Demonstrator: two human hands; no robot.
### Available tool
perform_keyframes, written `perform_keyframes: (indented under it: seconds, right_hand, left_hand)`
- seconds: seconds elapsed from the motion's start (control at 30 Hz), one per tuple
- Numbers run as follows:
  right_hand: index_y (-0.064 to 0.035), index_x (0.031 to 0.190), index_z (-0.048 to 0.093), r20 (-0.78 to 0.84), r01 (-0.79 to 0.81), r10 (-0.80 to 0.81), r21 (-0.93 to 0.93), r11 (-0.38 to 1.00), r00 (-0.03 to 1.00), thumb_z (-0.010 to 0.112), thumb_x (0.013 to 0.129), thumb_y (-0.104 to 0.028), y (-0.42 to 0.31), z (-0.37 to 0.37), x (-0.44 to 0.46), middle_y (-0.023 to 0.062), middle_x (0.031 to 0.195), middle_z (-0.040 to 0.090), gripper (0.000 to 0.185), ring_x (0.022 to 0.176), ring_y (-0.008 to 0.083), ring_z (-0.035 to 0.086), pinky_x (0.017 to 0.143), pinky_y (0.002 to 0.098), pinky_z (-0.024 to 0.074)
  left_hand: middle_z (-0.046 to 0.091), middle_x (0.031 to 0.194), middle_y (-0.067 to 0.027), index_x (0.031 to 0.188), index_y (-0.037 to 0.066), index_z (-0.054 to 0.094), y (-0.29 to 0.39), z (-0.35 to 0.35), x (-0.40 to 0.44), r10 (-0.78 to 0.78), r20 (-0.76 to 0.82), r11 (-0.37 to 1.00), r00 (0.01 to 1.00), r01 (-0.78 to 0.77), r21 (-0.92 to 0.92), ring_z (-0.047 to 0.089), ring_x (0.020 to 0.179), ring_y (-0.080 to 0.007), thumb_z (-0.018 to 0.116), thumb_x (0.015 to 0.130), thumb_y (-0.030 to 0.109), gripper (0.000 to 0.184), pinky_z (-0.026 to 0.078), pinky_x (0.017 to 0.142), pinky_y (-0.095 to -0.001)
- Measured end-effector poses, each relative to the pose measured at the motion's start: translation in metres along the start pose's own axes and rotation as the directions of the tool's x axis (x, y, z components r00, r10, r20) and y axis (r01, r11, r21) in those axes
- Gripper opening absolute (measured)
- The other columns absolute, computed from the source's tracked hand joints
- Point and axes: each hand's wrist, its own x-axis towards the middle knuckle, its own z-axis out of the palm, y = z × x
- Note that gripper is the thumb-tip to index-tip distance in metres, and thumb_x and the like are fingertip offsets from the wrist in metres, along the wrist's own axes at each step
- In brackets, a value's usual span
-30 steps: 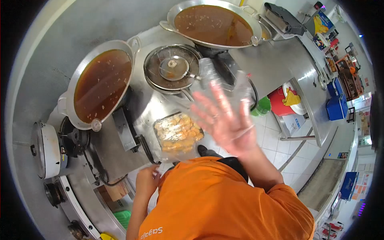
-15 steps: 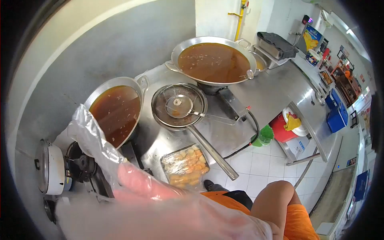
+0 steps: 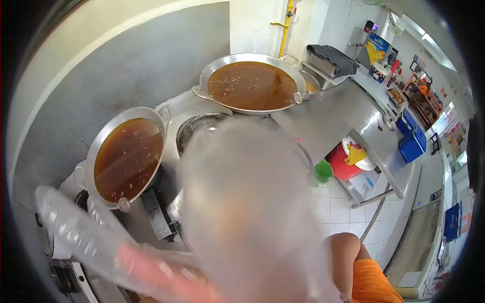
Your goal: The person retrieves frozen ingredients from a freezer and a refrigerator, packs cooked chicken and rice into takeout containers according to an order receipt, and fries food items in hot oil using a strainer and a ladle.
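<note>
My left hand (image 3: 151,272) is low at the left in a loose clear plastic glove. Its fingers point up and left, stretched out, and the empty glove tips extend past them. Nothing shows in its grasp. Close to the camera, my right hand (image 3: 252,217) is a large pale blur behind clear plastic, so its fingers cannot be made out. It covers most of the round strainer (image 3: 189,132) and the place where the wrapped tray of food lay. My left hand is nearest the left pan of brown liquid (image 3: 129,159).
A second wide pan of brown liquid (image 3: 252,83) stands at the back, near a covered metal container (image 3: 328,60). A steel table (image 3: 348,108) runs right, with a red bucket (image 3: 343,161) and green container (image 3: 323,171) below. Blue coolers (image 3: 413,144) are farther right.
The view has tilted up since a second ago. My right hand, spread over the counter then, has come close to the camera. My left hand has moved forward and left, its gloved fingers now plainly showing.
</note>
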Motion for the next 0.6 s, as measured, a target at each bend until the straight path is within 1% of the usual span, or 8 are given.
perform_keyframes:
  seconds: [0.17, 0.23, 0.27, 0.3, 0.37, 0.47, 0.57, 0.6]
  right_hand:
    - [-0.0017, 0.158, 0.022, 0.001, -0.008, 0.008, 0.005, 1.0, 1.0, 0.041, 0.105, -0.053, 0.003, 0.002, -0.002, 0.0121, 0.157, 0.036, 0.076, 0.142, 0.0196, 0.036, 0.114, 0.0308, 0.0291]
    - [-0.0013, 0.158, 0.023, -0.003, -0.03, 0.03, 0.003, 1.0, 1.0, 0.042, 0.106, -0.052, 0.006, 0.005, 0.003, 0.0122, 0.157, 0.038, 0.075, 0.142, 0.0186, 0.037, 0.113, 0.0295, 0.0302]
    - [-0.0011, 0.158, 0.023, -0.008, -0.038, 0.038, -0.002, 0.999, 0.999, 0.042, 0.106, -0.051, 0.008, 0.004, 0.005, 0.0122, 0.156, 0.038, 0.074, 0.141, 0.0181, 0.038, 0.112, 0.0289, 0.0308]
    - [-0.0009, 0.158, 0.023, -0.017, -0.058, 0.058, -0.007, 0.998, 0.998, 0.042, 0.106, -0.051, 0.012, 0.001, 0.01, 0.0123, 0.156, 0.039, 0.074, 0.141, 0.0176, 0.039, 0.112, 0.0282, 0.0314]
    - [-0.0005, 0.157, 0.024, -0.054, -0.109, 0.108, -0.016, 0.994, 0.993, 0.042, 0.107, -0.049, 0.029, -0.017, 0.024, 0.0124, 0.155, 0.041, 0.073, 0.14, 0.0166, 0.04, 0.111, 0.027, 0.0325]
    - [-0.0007, 0.152, 0.041, -0.088, -0.194, 0.199, 0.055, 0.979, 0.976, 0.052, 0.105, -0.045, 0.063, -0.062, 0.04, 0.0134, 0.142, 0.058, 0.065, 0.128, 0.0214, 0.058, 0.103, 0.0309, 0.0465]
    - [0.0064, 0.149, 0.041, -0.243, -0.181, 0.211, 0.139, 0.974, 0.947, 0.047, 0.107, -0.045, 0.073, -0.074, 0.043, 0.0182, 0.137, 0.06, 0.066, 0.13, 0.0346, 0.056, 0.106, 0.0421, 0.0479]
    - [0.001, 0.152, 0.038, -0.169, -0.181, 0.243, 0.314, 0.932, 0.955, 0.046, 0.105, -0.051, 0.089, -0.094, 0.047, 0.0191, 0.146, 0.052, 0.07, 0.136, 0.0371, 0.049, 0.116, 0.0457, 0.0374]
  left_hand:
    - [0.067, 0.078, -0.0157, 0.09, 0.0, 0.067, 0.022, -0.008, 0.004, -0.042, -0.045, 0.997, 0.998, 0.045, 0.064, 0.068, 0.07, -0.0276, 0.073, 0.081, 0.009, 0.014, 0.053, 0.063, -0.0353]
    - [0.068, 0.075, -0.0144, 0.085, 0.001, 0.069, 0.018, -0.009, 0.002, -0.041, -0.049, 0.996, 0.998, 0.045, 0.081, 0.068, 0.067, -0.0264, 0.074, 0.081, 0.007, 0.009, 0.053, 0.061, -0.0338]
    - [0.068, 0.073, -0.0137, 0.083, 0.001, 0.069, 0.006, -0.005, -0.006, -0.026, -0.03, 0.996, 0.999, 0.028, 0.084, 0.068, 0.066, -0.0258, 0.074, 0.08, 0.006, 0.007, 0.053, 0.06, -0.0331]
    - [0.065, 0.074, -0.0141, 0.078, 0.001, 0.067, -0.015, 0.001, -0.013, 0.06, 0.037, 0.994, 0.997, -0.063, 0.089, 0.066, 0.063, -0.0275, 0.076, 0.08, 0.009, 0.012, 0.051, 0.058, -0.0329]
    - [0.063, 0.083, -0.0122, 0.087, 0.003, 0.066, -0.03, 0.007, -0.012, 0.055, 0.19, 0.999, 0.98, -0.053, -0.013, 0.064, 0.067, -0.0293, 0.076, 0.082, 0.007, 0.012, 0.05, 0.057, -0.0342]
    - [0.058, 0.078, -0.0125, 0.082, 0.003, 0.062, -0.039, 0.024, -0.018, 0.001, 0.249, 0.981, 0.968, 0.047, -0.186, 0.061, 0.067, -0.0311, 0.074, 0.086, 0.009, 0.014, 0.048, 0.058, -0.0372]
    - [0.06, 0.075, -0.0145, 0.082, -0.001, 0.065, -0.057, 0.049, -0.027, -0.056, 0.173, 0.974, 0.983, 0.092, -0.209, 0.058, 0.064, -0.0299, 0.073, 0.084, 0.001, 0.008, 0.046, 0.057, -0.0351]
    - [0.06, 0.079, -0.0151, 0.087, -0.001, 0.066, -0.062, 0.052, -0.029, -0.063, 0.211, 0.98, 0.975, 0.101, -0.174, 0.059, 0.067, -0.0312, 0.071, 0.086, 0.0, 0.005, 0.047, 0.061, -0.0353]
